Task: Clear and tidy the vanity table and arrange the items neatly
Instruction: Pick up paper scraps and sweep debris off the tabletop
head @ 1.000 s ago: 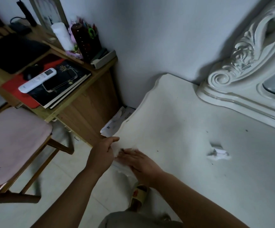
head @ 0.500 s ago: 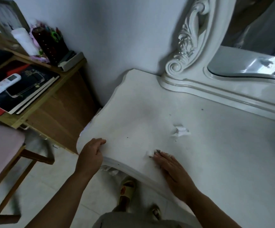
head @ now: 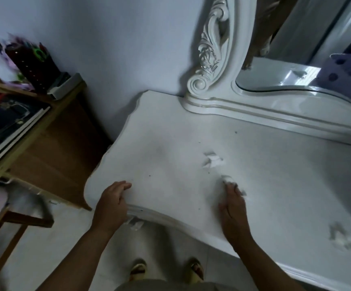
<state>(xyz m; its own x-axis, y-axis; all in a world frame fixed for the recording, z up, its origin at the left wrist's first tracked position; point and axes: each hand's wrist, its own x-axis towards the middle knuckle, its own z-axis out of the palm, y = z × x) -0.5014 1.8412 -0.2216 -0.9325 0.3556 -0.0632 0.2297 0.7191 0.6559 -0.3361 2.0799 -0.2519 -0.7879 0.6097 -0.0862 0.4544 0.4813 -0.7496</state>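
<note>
The white vanity table [head: 170, 143] fills the middle of the view. My left hand [head: 113, 201] rests on its front left edge, fingers loosely bent over the top. My right hand [head: 233, 208] lies flat on the tabletop with straight fingers, its fingertips pressing a small wad of white tissue [head: 227, 179]. A crumpled white tissue [head: 212, 161] lies just beyond that hand. Another crumpled tissue [head: 341, 238] lies near the front edge at the right.
The carved mirror frame [head: 212, 49] stands along the back of the table. A wooden desk [head: 50, 148] with books and a dark pen holder [head: 34, 66] stands to the left, close to the table. A paper scrap [head: 136, 224] lies on the floor under the table's edge.
My right hand has slid to the right across the tabletop with the tissue wad under its fingers. My left hand has stayed at the front left edge. The view has swung right.
</note>
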